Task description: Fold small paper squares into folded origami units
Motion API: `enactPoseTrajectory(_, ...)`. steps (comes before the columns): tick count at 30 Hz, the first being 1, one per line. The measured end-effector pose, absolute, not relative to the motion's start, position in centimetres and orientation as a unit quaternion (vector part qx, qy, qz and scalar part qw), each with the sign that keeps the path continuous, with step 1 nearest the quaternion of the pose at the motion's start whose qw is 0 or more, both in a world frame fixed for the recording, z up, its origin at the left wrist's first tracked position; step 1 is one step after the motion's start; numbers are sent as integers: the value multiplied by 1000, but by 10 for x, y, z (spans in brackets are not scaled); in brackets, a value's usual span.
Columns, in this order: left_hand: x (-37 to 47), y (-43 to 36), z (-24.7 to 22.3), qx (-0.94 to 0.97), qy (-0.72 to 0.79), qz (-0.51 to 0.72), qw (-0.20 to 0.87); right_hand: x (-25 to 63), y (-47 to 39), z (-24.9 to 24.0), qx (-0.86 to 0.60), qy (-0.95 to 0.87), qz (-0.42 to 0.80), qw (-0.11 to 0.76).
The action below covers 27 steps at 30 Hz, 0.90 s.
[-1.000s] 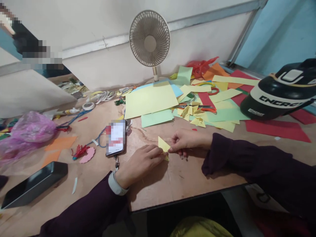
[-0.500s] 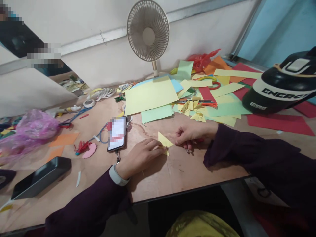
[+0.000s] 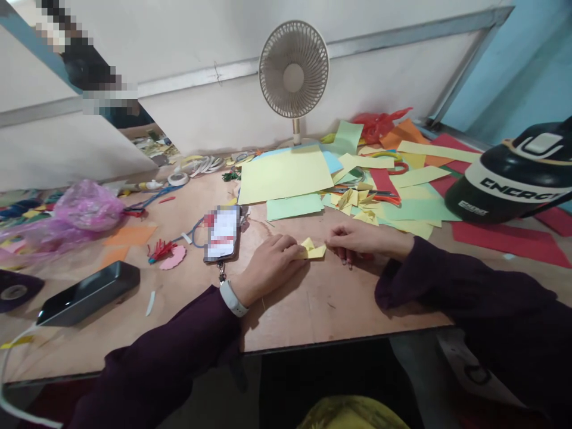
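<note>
A small folded piece of yellow paper (image 3: 315, 250) lies just above the wooden table, its left end under the fingers of my left hand (image 3: 272, 268). My left hand is closed on that end, palm down, with a pale band at the wrist. Close to the paper's right tip is my right hand (image 3: 364, 241), its fingers curled together; whatever they hold, if anything, is too small to make out. Several folded yellow pieces (image 3: 357, 202) are heaped beyond my right hand. Left of my left hand lies a phone-like card holder (image 3: 223, 233).
A fan (image 3: 294, 77) stands at the back behind yellow and green sheets (image 3: 286, 176). A large black bottle (image 3: 504, 179) stands at the right. At the left are a pink plastic bag (image 3: 92, 205) and a dark box-shaped device (image 3: 92, 293). The table edge (image 3: 348, 341) is near me.
The view has shifted, so the table's things appear elsewhere in the picture. The yellow paper was an upright-pointing triangle; now it looks flatter and wider, with a raised fold. Both hands stay beside it.
</note>
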<state>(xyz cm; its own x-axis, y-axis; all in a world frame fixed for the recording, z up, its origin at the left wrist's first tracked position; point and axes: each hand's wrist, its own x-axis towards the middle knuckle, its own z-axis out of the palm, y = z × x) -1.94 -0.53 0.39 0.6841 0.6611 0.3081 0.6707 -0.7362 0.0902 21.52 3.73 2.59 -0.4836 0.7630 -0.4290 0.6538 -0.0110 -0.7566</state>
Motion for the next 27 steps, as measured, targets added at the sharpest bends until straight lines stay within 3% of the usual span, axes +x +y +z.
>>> enactPoseTrajectory(8, -11, -16, 1, -894, -398, -204, -21, 214, 34, 9, -490, -824, 239, 154)
enactPoseTrajectory(12, -11, -19, -3, -888, -404, -213, -57, 210, 37, 3, -461, -838, 237, 170)
enactPoseTrajectory(27, -8, -25, 3, -918, -359, -171, 2, 198, 36, 4, -440, -818, 305, 210)
